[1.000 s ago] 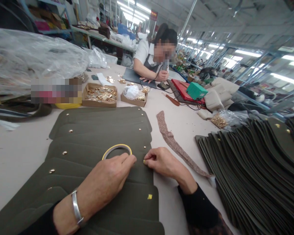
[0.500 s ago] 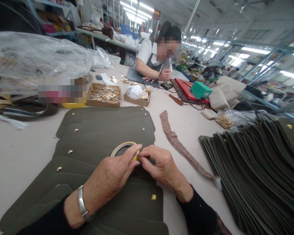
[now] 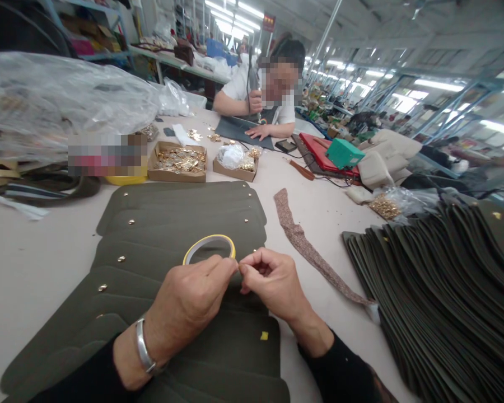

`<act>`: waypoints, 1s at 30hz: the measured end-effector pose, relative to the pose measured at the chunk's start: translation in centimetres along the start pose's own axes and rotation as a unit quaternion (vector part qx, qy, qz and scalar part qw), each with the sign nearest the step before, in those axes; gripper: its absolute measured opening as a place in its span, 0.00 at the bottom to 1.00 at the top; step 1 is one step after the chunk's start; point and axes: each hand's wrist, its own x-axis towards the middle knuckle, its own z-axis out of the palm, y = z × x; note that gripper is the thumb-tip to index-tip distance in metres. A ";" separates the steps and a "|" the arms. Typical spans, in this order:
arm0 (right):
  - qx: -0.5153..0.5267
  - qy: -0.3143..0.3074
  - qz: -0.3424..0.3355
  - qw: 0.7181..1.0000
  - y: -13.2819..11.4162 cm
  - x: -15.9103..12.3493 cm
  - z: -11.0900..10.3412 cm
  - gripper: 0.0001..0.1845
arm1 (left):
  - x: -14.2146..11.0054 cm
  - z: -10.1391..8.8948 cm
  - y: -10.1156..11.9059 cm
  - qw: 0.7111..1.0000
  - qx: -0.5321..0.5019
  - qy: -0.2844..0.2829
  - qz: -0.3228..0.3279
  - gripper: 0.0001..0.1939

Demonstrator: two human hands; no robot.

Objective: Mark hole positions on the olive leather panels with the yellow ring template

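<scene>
My left hand (image 3: pixel 197 291) is closed on a roll of yellow tape (image 3: pixel 187 252), whose ring stands up beyond my fingers. Close against the left fingertips, my right hand (image 3: pixel 273 282) pinches thumb and forefinger together. Whatever lies in that pinch is too small to make out. Both hands are above overlapping dark olive panels (image 3: pixel 172 210) with small gold studs along their edges. A small yellow tape piece (image 3: pixel 264 336) sticks to a panel below my right hand.
A stack of olive panels (image 3: pixel 437 291) fills the right side. A brown patterned strip (image 3: pixel 306 243) lies between. Beyond are a box of gold hardware (image 3: pixel 178 162), a second small box (image 3: pixel 237 168), a green box (image 3: pixel 345 154) and a co-worker (image 3: pixel 256 101) holding a tool.
The tape roll has tilted left and shows more of its ring. My hands stay close together, the right fingers slightly shifted. Across the table, the co-worker has moved left with the tool.
</scene>
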 end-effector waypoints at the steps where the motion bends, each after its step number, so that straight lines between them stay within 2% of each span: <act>1: 0.041 -0.007 0.047 0.998 -0.1 0.1 0.1 0.03 | 0.0 -0.1 0.1 1.000 -0.004 0.011 0.014 0.11; 4: 0.098 0.028 0.114 0.988 0.6 1.1 -0.6 0.05 | -0.1 -0.2 0.6 0.997 -0.031 0.050 0.050 0.09; 6: 0.111 0.051 0.143 0.982 1.6 2.0 -1.9 0.08 | -0.2 0.0 0.8 0.998 -0.028 0.035 0.050 0.09; 9: 0.102 0.012 0.172 0.980 3.4 3.2 -4.0 0.13 | -0.3 0.5 0.9 0.997 0.017 -0.072 0.013 0.08; 12: 0.058 -0.026 0.167 0.984 4.5 3.5 -5.0 0.14 | 0.1 0.7 1.0 0.978 0.054 -0.196 -0.032 0.07; 15: -0.016 -0.040 0.149 0.988 4.7 3.2 -4.7 0.12 | 0.5 0.7 1.1 0.964 0.065 -0.253 -0.056 0.08; 19: -0.148 -0.032 0.060 0.987 4.1 2.9 -3.8 0.08 | 0.6 0.8 1.3 0.961 0.064 -0.263 -0.058 0.09; 23: -0.244 -0.003 -0.045 0.969 3.8 2.9 -3.2 0.08 | 0.6 0.9 1.3 0.960 0.066 -0.264 -0.061 0.08; 27: -0.268 0.017 -0.062 0.961 3.9 3.2 -2.8 0.07 | 0.6 0.9 1.3 0.960 0.064 -0.266 -0.065 0.09; 30: -0.263 0.020 -0.033 0.964 4.0 3.5 -2.6 0.07 | 0.6 0.9 1.4 0.961 0.065 -0.261 -0.060 0.09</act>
